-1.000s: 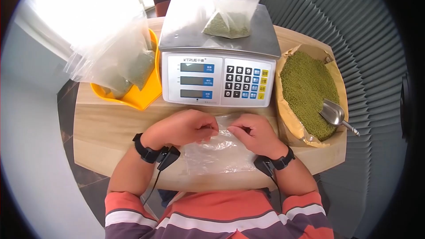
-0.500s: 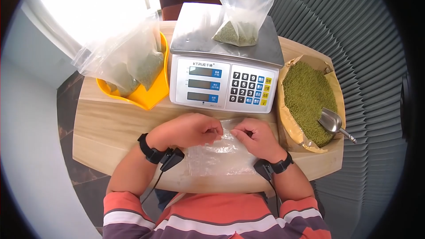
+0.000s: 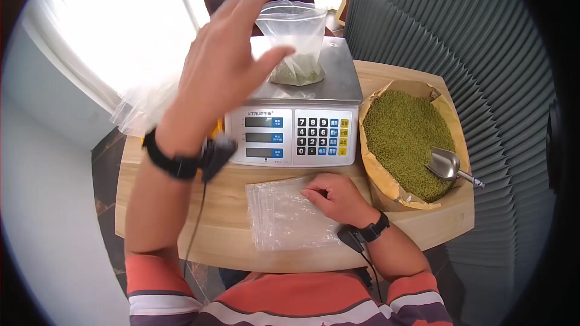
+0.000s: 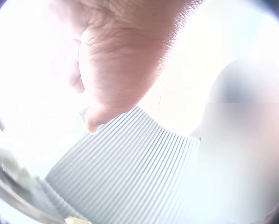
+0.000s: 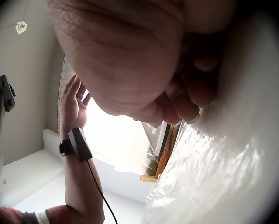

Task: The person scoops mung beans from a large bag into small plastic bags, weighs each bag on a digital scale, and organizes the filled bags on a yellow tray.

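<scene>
At far left, clear plastic bags (image 3: 142,108) stand crumpled beside a yellow tray (image 3: 219,127), mostly hidden by the forearm. The left hand (image 3: 220,63) is raised before the scale, its fingers extended and thumb spread apart; it grips nothing visible. In the head view the thumb tip overlaps the filled zip bag (image 3: 297,73), but contact cannot be told. This 1 bag stands upright on the metal platform of the digital scale (image 3: 291,139), which has 3 display windows, with green beans settled in its base.

Nearer the person, the stack of empty zip bags (image 3: 275,223) lies flat on the wooden table (image 3: 435,223). At its upper right, the right hand (image 3: 341,199) rests with fingers curled and thumb close to the index finger; whether a layer is pinched cannot be told. The empty bags should prove light, limp, slippery and prone to cling; 1 layer is best taken at an upper corner or edge. The filled bag should be heavier and shift below, with its zip rim the surest hold.

At right, a paper sack (image 3: 379,175) holds more green beans (image 3: 411,139), and a metal scoop (image 3: 444,163) lies on them, handle outward.
</scene>
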